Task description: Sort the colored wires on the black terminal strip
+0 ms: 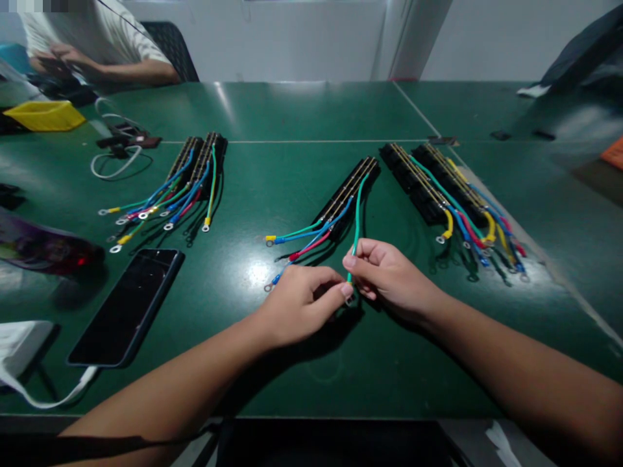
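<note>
A long black terminal strip point(346, 189) with brass-coloured rails lies slanted in the middle of the table. Coloured wires with ring terminals run from it towards me. My right hand point(384, 272) pinches its green wire point(359, 211) between thumb and fingers. Just below, my left hand point(309, 298) is closed on the same wire at its lower end, where a ring terminal point(349, 300) peeks out under the thumb. Left of my hands, blue and red wires with yellow, blue and red sleeves point(292, 257) rest loose near the table.
Two similar wired strips point(209, 165) lie at left, two more point(428, 188) at right. A phone point(126, 308) on a white cable, a charger point(24, 347) and a bottle point(46, 246) stand left. Beyond are a yellow bin point(46, 115) and a seated person point(97, 48).
</note>
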`<state>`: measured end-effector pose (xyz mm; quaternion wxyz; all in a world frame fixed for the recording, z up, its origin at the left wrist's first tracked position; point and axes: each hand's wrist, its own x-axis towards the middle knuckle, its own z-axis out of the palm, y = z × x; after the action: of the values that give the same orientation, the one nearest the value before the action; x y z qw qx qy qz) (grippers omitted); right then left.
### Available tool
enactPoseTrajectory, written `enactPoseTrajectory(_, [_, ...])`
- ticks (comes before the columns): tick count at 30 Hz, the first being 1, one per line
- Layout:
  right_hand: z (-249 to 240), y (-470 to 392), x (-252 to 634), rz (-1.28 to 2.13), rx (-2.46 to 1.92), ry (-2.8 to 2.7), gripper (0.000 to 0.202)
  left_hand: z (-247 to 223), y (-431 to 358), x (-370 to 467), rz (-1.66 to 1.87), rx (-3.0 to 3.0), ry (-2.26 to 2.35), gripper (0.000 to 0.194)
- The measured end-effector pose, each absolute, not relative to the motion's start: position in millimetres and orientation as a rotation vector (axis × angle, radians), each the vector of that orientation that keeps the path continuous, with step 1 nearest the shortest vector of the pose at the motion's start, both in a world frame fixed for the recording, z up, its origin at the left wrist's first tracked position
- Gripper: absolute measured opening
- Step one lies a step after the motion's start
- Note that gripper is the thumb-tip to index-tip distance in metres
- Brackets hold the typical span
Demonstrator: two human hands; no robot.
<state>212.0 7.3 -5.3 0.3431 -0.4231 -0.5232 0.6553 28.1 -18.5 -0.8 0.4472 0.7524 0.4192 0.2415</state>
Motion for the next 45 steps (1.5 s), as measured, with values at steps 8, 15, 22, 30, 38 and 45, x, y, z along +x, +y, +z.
enactPoseTrajectory(8, [-2.4,6.2,212.8,1.754,-1.013,-1.375,0.028,-3.0,-6.0,30.4,0.491,1.048,0.680,0.025])
enactPoseTrajectory(15, [-4.8,4.7,209.6,1.766,-0.988,-1.245,0.034,-2.4,-6.6,30.9,0.540,0.837,0.656,0.027])
enactPoseTrajectory(22, [-5.2,4.3,207.2,1.825,-0.935,-1.192,0.033,-2.1,-5.9,30.7,0.526,0.833,0.614,0.023])
enactPoseTrajectory(30, [-7.1,5.2,207.4,1.856,-0.914,-1.162,0.033,-5.8,-4.9,30.2,0.539,0.840,0.643,0.030])
enactPoseTrajectory(38, [-8.8,6.0,209.6,1.839,-0.917,-1.227,0.033,-4.4,-2.7,30.5,0.497,0.869,0.627,0.027])
enactPoseTrajectory(45, [-7.5,6.4,208.7,1.890,-0.903,-1.143,0.033,-4.2,-2.6,28.2,0.478,0.845,0.640,0.033])
